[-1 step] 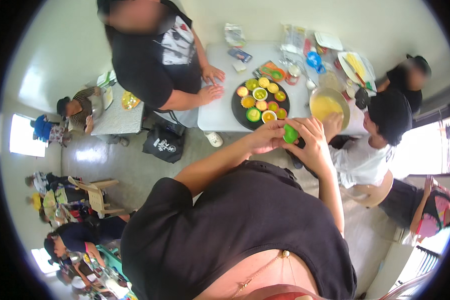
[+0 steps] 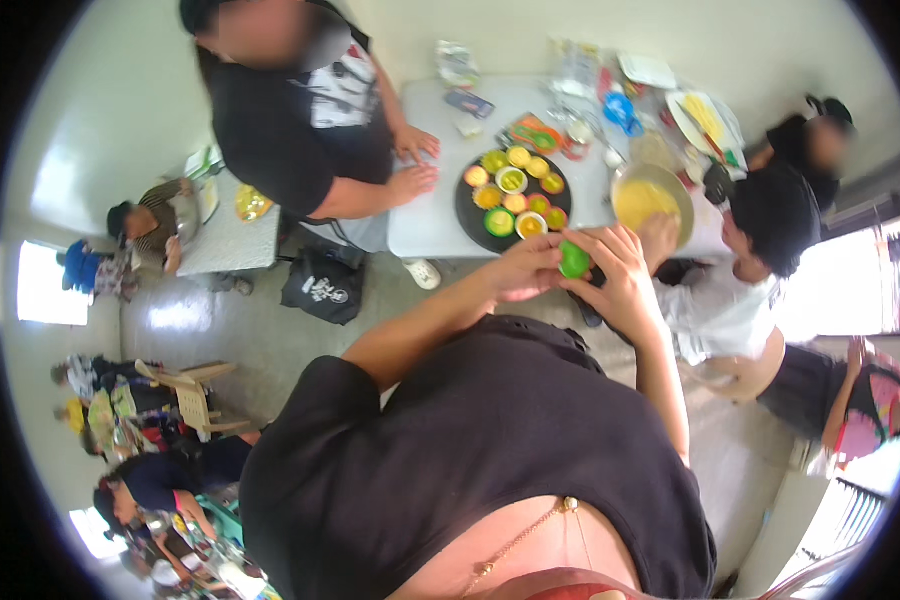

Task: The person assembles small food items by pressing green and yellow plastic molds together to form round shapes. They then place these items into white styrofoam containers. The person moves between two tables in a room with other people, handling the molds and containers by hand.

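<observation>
Both my hands hold a small green baking cup just in front of the table's near edge. My left hand (image 2: 526, 268) has its fingers closed against one side of the green baking cup (image 2: 574, 262). From the other side, my right hand (image 2: 616, 268) curls its fingers over and around it. What lies inside the cup is hard to make out. Just beyond my hands is a round black tray (image 2: 469, 222) with several small colourful cups, some with yellow filling.
A white table (image 2: 420, 225) carries a metal bowl (image 2: 687, 210) of yellow mixture; a co-worker's hand (image 2: 656, 237) reaches into it at my right. Another person's hands (image 2: 413, 180) rest on the table at left. Farther back lie a blue cup (image 2: 620, 112) and a white plate (image 2: 682, 112).
The whole view has shifted slightly, so the table and tray sit a little farther left and higher. Both hands still hold the green baking cup.
</observation>
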Demonstrator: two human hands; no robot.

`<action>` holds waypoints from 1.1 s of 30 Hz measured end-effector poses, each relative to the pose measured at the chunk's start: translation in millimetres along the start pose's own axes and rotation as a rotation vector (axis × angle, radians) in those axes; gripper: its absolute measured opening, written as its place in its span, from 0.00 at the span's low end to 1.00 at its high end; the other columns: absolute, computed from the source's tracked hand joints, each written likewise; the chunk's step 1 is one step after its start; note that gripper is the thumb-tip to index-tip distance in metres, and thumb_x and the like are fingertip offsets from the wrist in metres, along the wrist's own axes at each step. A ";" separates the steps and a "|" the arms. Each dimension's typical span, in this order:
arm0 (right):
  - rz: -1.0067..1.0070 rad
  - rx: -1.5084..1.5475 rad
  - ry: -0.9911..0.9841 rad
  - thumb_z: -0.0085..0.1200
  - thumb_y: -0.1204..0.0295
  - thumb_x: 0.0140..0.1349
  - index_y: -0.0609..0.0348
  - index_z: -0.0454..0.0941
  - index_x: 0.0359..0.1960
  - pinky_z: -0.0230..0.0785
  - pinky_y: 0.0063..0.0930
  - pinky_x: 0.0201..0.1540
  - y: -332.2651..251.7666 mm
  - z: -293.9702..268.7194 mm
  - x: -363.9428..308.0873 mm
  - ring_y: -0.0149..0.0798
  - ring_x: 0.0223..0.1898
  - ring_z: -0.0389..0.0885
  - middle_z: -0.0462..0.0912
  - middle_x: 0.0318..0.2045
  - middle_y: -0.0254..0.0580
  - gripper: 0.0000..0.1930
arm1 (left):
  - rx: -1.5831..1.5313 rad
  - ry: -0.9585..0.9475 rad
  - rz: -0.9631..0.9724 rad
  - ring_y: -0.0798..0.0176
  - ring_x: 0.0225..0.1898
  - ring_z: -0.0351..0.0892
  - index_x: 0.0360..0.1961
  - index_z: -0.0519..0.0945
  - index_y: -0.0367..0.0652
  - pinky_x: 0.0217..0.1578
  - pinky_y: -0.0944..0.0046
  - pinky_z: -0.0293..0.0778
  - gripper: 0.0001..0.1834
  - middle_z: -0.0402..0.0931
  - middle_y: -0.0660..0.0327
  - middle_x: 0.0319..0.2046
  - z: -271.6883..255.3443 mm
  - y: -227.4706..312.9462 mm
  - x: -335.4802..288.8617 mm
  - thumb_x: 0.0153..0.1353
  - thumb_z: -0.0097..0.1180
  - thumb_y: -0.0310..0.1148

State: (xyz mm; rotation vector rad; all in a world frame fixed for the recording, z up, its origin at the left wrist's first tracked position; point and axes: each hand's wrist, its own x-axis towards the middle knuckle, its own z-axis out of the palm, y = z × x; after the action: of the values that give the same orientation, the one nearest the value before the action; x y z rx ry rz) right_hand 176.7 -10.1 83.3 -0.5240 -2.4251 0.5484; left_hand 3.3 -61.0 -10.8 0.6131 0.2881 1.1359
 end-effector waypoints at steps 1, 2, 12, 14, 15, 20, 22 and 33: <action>0.000 0.033 -0.025 0.64 0.70 0.39 0.55 0.75 0.46 0.59 0.41 0.54 0.2 -0.9 0.2 0.44 0.42 0.73 0.76 0.39 0.39 0.27 | -0.010 -0.013 0.002 0.59 0.52 0.72 0.58 0.62 0.39 0.51 0.60 0.71 0.34 0.70 0.58 0.51 -2.5 -2.0 -0.9 0.55 0.60 0.45; 0.011 0.059 -0.038 0.64 0.70 0.40 0.55 0.75 0.45 0.59 0.41 0.55 1.6 -0.9 -2.0 0.43 0.42 0.73 0.77 0.38 0.38 0.26 | -0.021 -0.014 -0.017 0.60 0.52 0.72 0.58 0.62 0.39 0.52 0.60 0.71 0.35 0.70 0.59 0.51 0.2 -3.0 -2.4 0.55 0.60 0.46; 0.035 -0.099 -0.006 0.60 0.64 0.47 0.50 0.75 0.43 0.53 0.48 0.60 -0.2 16.6 -11.4 0.38 0.43 0.74 0.76 0.36 0.33 0.19 | -0.098 -0.065 -0.101 0.64 0.54 0.71 0.55 0.65 0.38 0.53 0.62 0.70 0.32 0.71 0.60 0.50 3.1 -1.0 -4.4 0.56 0.58 0.47; 0.068 -0.111 -0.025 0.60 0.64 0.47 0.50 0.75 0.44 0.53 0.48 0.60 0.0 20.6 -7.9 0.39 0.44 0.74 0.77 0.37 0.33 0.20 | -0.097 -0.046 -0.075 0.63 0.53 0.72 0.55 0.65 0.38 0.52 0.62 0.71 0.31 0.72 0.59 0.50 -1.3 -1.6 -6.5 0.57 0.57 0.47; 0.074 -0.117 -0.025 0.60 0.63 0.47 0.50 0.75 0.44 0.53 0.48 0.60 0.4 23.7 -5.7 0.39 0.44 0.73 0.77 0.38 0.33 0.20 | -0.083 -0.030 -0.057 0.63 0.53 0.72 0.55 0.65 0.38 0.52 0.62 0.71 0.31 0.72 0.59 0.50 -10.5 -1.9 -7.0 0.57 0.57 0.46; 0.107 -0.094 -0.041 0.60 0.63 0.47 0.51 0.75 0.45 0.54 0.48 0.59 2.2 40.2 7.2 0.39 0.46 0.73 0.77 0.40 0.33 0.21 | -0.077 0.055 0.006 0.63 0.50 0.73 0.53 0.67 0.37 0.51 0.60 0.70 0.25 0.72 0.58 0.47 -26.4 3.9 -14.1 0.61 0.53 0.43; 0.107 -0.089 -0.085 0.61 0.63 0.47 0.50 0.75 0.44 0.54 0.47 0.59 5.0 46.0 11.9 0.39 0.46 0.73 0.77 0.39 0.32 0.20 | -0.100 0.039 0.004 0.63 0.50 0.72 0.54 0.67 0.37 0.52 0.60 0.70 0.27 0.72 0.59 0.47 -26.6 6.3 -18.7 0.60 0.53 0.45; 0.121 -0.107 -0.048 0.62 0.67 0.44 0.49 0.74 0.46 0.55 0.45 0.59 0.4 71.6 59.5 0.38 0.46 0.73 0.77 0.41 0.33 0.23 | -0.112 -0.034 -0.041 0.61 0.51 0.72 0.57 0.63 0.37 0.50 0.61 0.71 0.29 0.70 0.57 0.49 -64.5 55.1 -22.0 0.62 0.52 0.45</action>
State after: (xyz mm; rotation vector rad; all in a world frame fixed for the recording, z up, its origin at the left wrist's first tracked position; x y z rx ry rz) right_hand 87.9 0.3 57.4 -0.7146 -2.4901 0.4884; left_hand -80.4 -45.6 -32.0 0.5246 0.2059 1.0936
